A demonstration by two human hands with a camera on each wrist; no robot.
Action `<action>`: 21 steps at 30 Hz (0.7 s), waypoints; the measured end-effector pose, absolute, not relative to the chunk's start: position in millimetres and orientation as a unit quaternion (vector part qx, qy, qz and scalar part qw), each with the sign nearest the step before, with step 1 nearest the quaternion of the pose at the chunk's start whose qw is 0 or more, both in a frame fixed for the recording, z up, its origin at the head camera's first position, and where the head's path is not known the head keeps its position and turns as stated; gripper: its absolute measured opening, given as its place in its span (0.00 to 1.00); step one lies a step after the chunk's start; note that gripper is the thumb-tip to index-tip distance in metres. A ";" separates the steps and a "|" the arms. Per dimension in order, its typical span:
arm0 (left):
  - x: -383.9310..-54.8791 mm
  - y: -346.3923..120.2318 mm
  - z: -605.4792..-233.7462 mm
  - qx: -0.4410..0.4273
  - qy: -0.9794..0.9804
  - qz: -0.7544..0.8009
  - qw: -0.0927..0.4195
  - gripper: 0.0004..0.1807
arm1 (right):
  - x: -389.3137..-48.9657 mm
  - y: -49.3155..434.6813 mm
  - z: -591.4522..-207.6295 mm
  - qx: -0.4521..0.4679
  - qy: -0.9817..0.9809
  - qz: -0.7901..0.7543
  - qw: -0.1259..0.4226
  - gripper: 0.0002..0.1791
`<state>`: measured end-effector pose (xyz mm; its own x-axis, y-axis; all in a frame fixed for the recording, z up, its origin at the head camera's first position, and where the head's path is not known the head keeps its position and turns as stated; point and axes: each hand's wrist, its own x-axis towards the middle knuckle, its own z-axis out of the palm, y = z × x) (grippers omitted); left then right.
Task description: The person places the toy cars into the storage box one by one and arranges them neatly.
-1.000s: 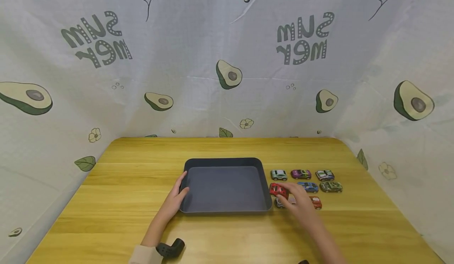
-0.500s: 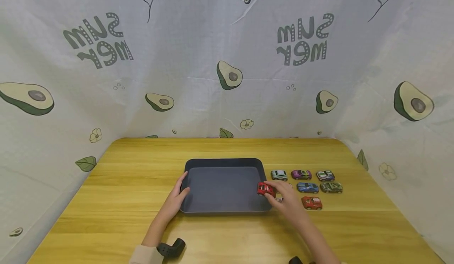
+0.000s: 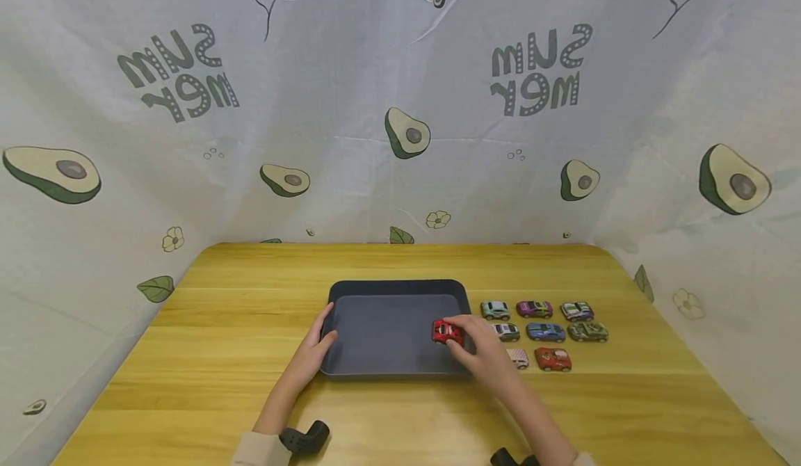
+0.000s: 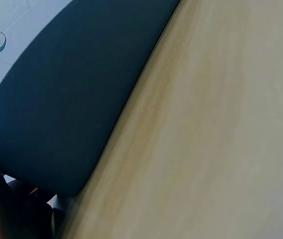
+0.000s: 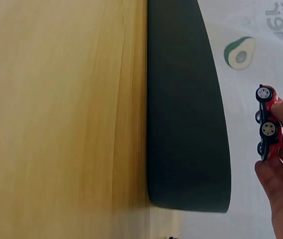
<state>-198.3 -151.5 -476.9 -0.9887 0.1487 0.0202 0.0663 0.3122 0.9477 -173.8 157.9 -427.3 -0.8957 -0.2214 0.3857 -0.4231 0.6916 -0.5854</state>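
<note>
A dark grey rectangular tray (image 3: 382,344) lies on the wooden table. At its left side my left hand (image 3: 305,360) grips the wall, thumb over the rim and fingers along the outside. My right hand (image 3: 491,358) pinches a small red toy car (image 3: 442,331) between thumb and fingers, over the right part of the tray. The right wrist view shows this red toy car (image 5: 267,122) held above the rim, its wheels and dark underside visible. Only the tray's outer wall (image 4: 66,94) shows clearly in the left wrist view; the hand there is mostly out of frame.
Right of the tray, several toy cars stand in rows: light green (image 3: 496,310), purple (image 3: 535,309), white-green (image 3: 577,311), white (image 3: 505,332), blue (image 3: 546,332), camouflage (image 3: 588,332), pink-white (image 3: 518,359) and orange-red (image 3: 553,359). Behind the table (image 3: 400,424) hangs a printed cloth (image 3: 338,76).
My right hand has carried the red toy car leftward, from beside the tray's right wall to above its inside, uncovering the white and pink-white cars. My left hand stays on the tray.
</note>
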 end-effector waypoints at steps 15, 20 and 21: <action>-198.4 -151.3 -478.3 0.066 0.807 0.585 0.035 0.31 | -172.9 130.2 -431.7 0.201 -0.904 0.356 0.129 0.19; -198.1 -151.1 -479.1 0.061 0.809 0.584 0.035 0.32 | -171.2 118.8 -435.4 0.214 -0.900 0.363 0.114 0.19; -198.0 -151.0 -479.1 0.061 0.810 0.583 0.035 0.32 | -171.1 116.6 -436.1 0.218 -0.898 0.366 0.109 0.19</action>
<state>-198.0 -151.0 -479.1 -0.9901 0.1397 0.0140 0.0576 0.3131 0.9480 -171.1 116.6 -436.1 -0.8813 -0.3113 0.3555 -0.4711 0.6373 -0.6098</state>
